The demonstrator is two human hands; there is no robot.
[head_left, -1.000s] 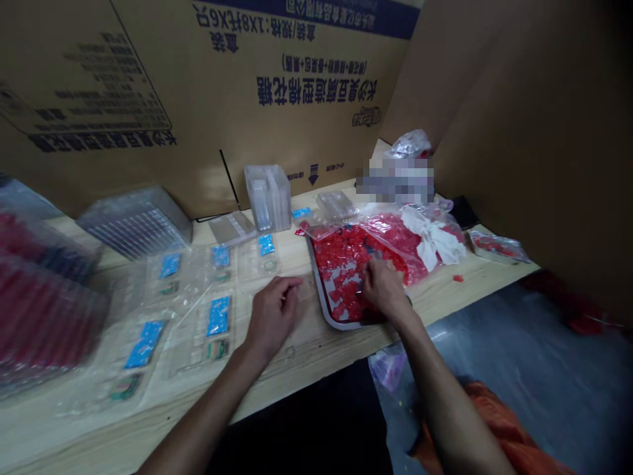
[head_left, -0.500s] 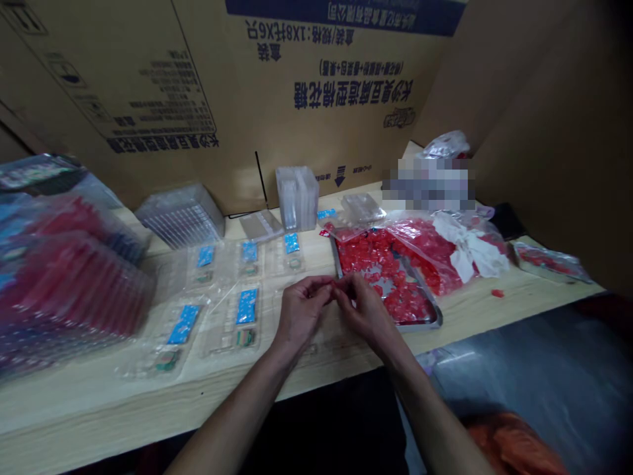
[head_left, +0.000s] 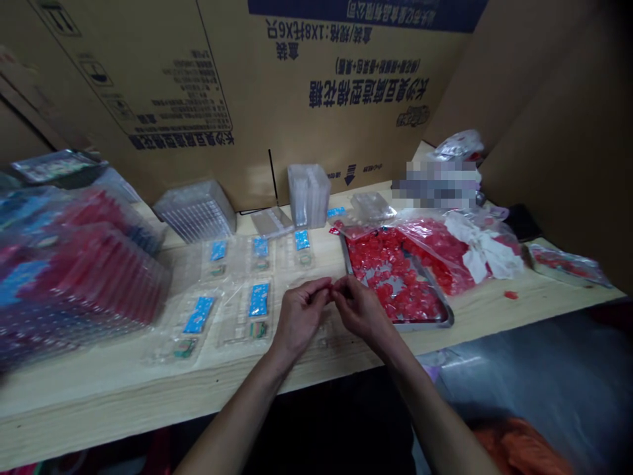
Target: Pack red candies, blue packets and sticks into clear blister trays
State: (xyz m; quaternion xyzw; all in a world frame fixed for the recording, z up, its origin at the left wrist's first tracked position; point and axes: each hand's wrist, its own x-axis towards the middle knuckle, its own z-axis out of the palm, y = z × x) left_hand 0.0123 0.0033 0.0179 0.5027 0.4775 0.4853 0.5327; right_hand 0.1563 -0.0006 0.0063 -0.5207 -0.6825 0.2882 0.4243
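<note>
Workbench (head_left: 99, 396) below, hands (head_left: 299, 316) (head_left: 363, 313) seemingly pinch a red bit (head_left: 335, 285).

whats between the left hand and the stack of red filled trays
In the head view, clear plastic blister trays with blue sachets lie on the wooden bench between the left hand and the stack of red filled trays.

A small red piece (head_left: 333, 285); pinched between opposing fingertips (head_left: 325, 282).

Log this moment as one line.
left hand: pinching small item | right hand: pinching same item | beside: metal tray of red pieces
</note>
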